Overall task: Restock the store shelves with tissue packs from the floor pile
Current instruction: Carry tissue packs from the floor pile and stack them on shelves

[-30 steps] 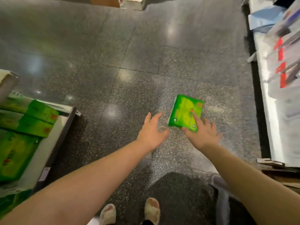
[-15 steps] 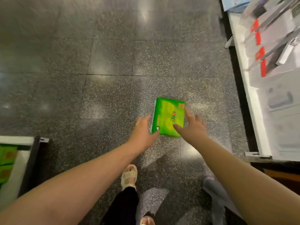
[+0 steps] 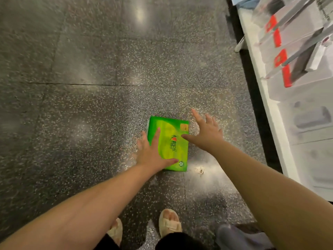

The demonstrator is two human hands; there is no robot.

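Both hands have shifted on the green tissue pack [image 3: 171, 141] since half a second ago: the left hand [image 3: 152, 154] now lies over its left half, fingers [image 3: 156, 136] straight and flat, thumb across its near edge. Right hand [image 3: 207, 132] is spread wide at the pack's right edge, gripping nothing, its thumb over the top face. Pack lies flat on the speckled floor [image 3: 90, 114], near the white shelf [image 3: 270, 109] at the right.
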